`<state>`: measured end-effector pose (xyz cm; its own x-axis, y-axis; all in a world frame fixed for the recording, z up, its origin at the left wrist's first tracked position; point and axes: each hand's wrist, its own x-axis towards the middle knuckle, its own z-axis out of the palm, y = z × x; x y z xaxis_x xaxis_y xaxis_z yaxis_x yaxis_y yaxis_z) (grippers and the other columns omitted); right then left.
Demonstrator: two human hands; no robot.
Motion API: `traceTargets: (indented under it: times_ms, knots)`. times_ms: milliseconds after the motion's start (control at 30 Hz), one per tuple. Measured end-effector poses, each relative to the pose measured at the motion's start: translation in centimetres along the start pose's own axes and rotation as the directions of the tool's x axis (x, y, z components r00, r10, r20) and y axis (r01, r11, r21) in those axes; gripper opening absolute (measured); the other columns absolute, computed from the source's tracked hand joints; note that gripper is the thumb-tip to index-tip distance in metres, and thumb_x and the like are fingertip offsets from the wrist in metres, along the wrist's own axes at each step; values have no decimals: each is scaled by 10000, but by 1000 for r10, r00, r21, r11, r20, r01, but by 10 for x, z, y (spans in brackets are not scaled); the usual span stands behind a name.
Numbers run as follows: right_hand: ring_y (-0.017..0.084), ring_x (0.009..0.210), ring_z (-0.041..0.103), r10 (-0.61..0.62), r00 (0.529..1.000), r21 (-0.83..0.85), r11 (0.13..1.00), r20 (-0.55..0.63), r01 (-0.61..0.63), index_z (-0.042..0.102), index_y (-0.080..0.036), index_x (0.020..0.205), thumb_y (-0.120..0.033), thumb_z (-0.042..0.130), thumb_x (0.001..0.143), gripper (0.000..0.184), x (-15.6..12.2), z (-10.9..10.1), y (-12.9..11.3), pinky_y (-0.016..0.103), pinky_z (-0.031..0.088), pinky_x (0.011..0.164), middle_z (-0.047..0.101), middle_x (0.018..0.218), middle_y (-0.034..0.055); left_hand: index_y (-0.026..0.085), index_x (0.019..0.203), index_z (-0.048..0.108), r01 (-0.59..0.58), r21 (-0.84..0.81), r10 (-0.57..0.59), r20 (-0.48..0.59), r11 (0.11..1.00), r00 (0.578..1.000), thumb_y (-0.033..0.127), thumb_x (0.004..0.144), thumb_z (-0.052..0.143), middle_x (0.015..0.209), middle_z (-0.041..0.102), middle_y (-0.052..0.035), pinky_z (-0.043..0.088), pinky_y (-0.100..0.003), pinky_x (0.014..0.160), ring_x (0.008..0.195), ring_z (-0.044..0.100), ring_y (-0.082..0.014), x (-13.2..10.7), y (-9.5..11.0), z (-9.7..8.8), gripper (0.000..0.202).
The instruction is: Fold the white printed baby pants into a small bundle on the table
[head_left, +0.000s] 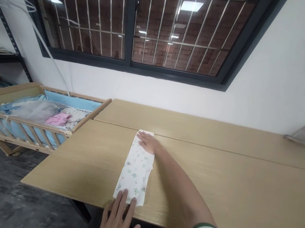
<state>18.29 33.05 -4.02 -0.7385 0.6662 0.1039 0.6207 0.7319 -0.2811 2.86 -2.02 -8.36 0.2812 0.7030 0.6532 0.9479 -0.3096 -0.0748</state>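
My left hand [118, 222], fingers loosely spread, seemingly touches the near end of the cloth [135, 170]; and there's my right hand [149, 143], laid out flat on its far end! Cloth's on the table [229, 194], right of the cot [25, 123].

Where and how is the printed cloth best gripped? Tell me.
Probably its near end, pinched from the front: the printed cloth lies flat, that end close to the table edge, while the right hand rests on the far end.

No lettering or numbers legible anywhere
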Motion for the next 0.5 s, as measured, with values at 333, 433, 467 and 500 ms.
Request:
traceTargets:
  times_ms: [333, 433, 467, 500]
  knots:
    - [315, 1282, 535, 23, 967, -167, 984, -255, -67, 569, -94, 1360, -199, 418, 980, 422, -55, -30, -48, 503, 377, 1116, 584, 1398, 206, 258, 1379, 586, 55, -216, -30, 116, 975, 993, 414, 975, 546, 1438, 599, -109, 457, -451, 946, 1279, 567, -303, 24, 1, -7, 434]
    - [276, 1081, 631, 15, 972, -39, 999, -235, -25, 641, -120, 1233, -211, 404, 998, 346, -98, -31, -93, 438, 476, 983, 693, 1157, 170, 245, 1348, 591, 26, -284, 23, 170, 959, 985, 317, 985, 518, 1448, 592, -101, 460, -445, 982, 1299, 565, -273, 32, -23, -14, 377]
    - [254, 1010, 653, -11, 984, 17, 1000, -180, 15, 662, -143, 1188, -218, 402, 1006, 326, -114, -32, -109, 404, 496, 938, 715, 1078, 139, 235, 1343, 589, 14, -300, 42, 181, 954, 983, 291, 986, 511, 1450, 590, -107, 460, -444, 994, 1313, 558, -270, 34, -31, -15, 370]
    - [235, 936, 666, -38, 991, 69, 997, -128, 47, 685, -163, 1131, -230, 411, 1012, 306, -130, -33, -124, 381, 507, 901, 727, 1004, 111, 226, 1338, 589, -3, -317, 66, 189, 948, 980, 275, 986, 508, 1440, 599, -112, 463, -438, 999, 1315, 560, -265, 36, -38, -16, 365]
